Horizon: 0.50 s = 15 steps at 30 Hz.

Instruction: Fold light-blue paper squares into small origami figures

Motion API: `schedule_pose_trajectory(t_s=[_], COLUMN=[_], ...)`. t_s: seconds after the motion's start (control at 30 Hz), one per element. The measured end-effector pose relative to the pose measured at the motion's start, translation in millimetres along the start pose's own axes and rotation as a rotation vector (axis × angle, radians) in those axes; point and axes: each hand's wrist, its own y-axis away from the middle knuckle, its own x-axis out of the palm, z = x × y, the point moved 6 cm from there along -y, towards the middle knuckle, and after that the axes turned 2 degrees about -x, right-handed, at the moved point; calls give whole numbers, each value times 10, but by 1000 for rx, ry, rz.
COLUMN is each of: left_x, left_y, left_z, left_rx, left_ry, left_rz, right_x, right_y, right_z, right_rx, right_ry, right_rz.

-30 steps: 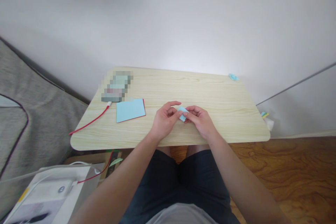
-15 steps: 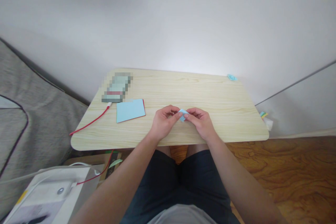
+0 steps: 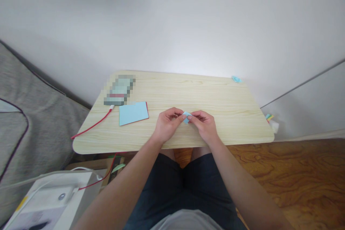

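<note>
A small folded piece of light blue paper [image 3: 186,117] is pinched between my two hands, above the front middle of the table. My left hand [image 3: 167,124] grips its left side with thumb and fingertips. On its right side my right hand [image 3: 204,125] holds it the same way, the thumb pressed on the paper. Fingers cover much of the paper, so its exact folds do not show. Left of my hands lies a stack of light blue paper sheets [image 3: 133,113] with a red edge showing beneath.
The pale wooden table [image 3: 172,90] stands against a white wall. A blurred-out phone [image 3: 119,90] with a red cable [image 3: 93,127] lies at the left. A small blue folded paper piece [image 3: 236,79] sits at the back right edge. Grey fabric [image 3: 51,125] is at far left.
The folded paper between my fingers has turned slightly and looks more compact. Both hands stay in nearly the same place; the whole view has shifted a little.
</note>
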Motion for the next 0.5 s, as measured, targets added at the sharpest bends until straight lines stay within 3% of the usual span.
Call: schedule_pose_trajectory(t_s=[0.5], left_x=[10], left_y=[4], left_z=[-7], left_rx=[-3], left_ry=[15], left_rz=[23], right_x=[-30], right_y=[0], right_z=[17], right_rx=[-55], right_ry=[17], right_rz=[-2])
